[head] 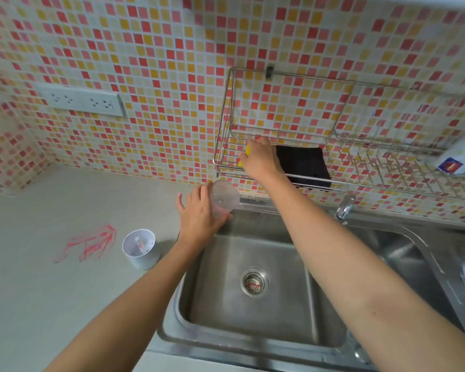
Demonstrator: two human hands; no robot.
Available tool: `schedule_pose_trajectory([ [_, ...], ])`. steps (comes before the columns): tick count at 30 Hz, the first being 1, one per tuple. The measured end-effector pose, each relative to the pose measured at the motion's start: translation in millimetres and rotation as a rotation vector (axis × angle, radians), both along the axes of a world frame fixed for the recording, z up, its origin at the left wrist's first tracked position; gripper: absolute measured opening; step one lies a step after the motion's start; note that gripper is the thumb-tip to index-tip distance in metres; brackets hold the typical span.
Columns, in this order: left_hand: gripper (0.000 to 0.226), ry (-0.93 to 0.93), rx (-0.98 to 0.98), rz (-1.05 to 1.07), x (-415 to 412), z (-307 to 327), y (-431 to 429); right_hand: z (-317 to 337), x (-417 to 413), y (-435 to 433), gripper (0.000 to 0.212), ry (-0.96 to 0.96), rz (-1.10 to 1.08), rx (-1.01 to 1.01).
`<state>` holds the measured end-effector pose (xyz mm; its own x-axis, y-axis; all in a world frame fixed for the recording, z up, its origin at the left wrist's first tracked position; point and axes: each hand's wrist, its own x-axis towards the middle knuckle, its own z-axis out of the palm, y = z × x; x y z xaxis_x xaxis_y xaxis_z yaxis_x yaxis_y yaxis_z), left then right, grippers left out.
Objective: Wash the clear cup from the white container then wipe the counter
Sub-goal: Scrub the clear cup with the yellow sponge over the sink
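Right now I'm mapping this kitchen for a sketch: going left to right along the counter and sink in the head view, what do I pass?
Red scribble → white container → left hand holding the clear cup → sink drain → faucet.

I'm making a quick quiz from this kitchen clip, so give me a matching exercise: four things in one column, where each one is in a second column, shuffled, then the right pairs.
Things:
1. clear cup
2. white container
3. black cloth
4. red scribble

Places:
A. lying in the wire rack on the tiled wall
B. drawn on the counter, left of the white container
C. held in the left hand at the back left corner of the sink
D. standing on the counter beside the sink

Pairs: 1-C, 2-D, 3-A, 4-B
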<state>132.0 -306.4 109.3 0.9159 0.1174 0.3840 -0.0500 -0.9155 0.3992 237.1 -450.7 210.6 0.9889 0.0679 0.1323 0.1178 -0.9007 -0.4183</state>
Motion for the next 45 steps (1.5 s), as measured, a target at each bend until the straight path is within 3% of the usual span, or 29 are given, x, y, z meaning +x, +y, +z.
schedule_pose_trajectory([
  [5, 0.091, 0.042, 0.04, -0.036, 2, -6, 8, -2, 22, 6, 0.048, 0.102, -0.121, 0.011],
  [10, 0.084, 0.077, 0.059, -0.084, 0, -9, 14, -6, 30, 7, 0.034, 0.035, -0.197, 0.1],
  [13, 0.077, 0.084, 0.052, -0.112, -1, -8, 16, 3, 18, 0, 0.017, -0.108, -0.097, 0.307],
  [18, 0.079, 0.109, 0.028, -0.16, 1, -6, 16, 14, -44, -19, 0.019, -0.44, 0.106, 0.499],
  [20, 0.082, 0.109, 0.033, -0.178, 3, -6, 13, 3, -72, -30, 0.02, -0.482, 0.169, 0.462],
  [27, 0.083, 0.072, 0.107, -0.316, 6, -2, -12, -78, -114, -63, 0.033, -0.347, 0.357, 0.096],
  [32, 0.079, 0.052, 0.027, -0.437, 8, 4, -30, -88, -118, -77, 0.044, -0.36, 0.407, -0.071],
  [34, 0.076, 0.047, 0.028, -0.451, 7, 6, -35, -94, -122, -80, 0.043, -0.36, 0.371, -0.062],
  [38, 0.075, 0.056, 0.066, -0.454, 5, 7, -40, -97, -137, -70, 0.039, -0.207, 0.261, 0.243],
  [40, 0.076, 0.059, 0.083, -0.471, 4, 7, -38, -95, -136, -71, 0.037, -0.139, 0.28, 0.273],
  [45, 0.08, 0.079, 0.112, -0.494, 4, 12, -40, -92, -117, -93, 0.04, -0.312, 0.43, -0.123],
])
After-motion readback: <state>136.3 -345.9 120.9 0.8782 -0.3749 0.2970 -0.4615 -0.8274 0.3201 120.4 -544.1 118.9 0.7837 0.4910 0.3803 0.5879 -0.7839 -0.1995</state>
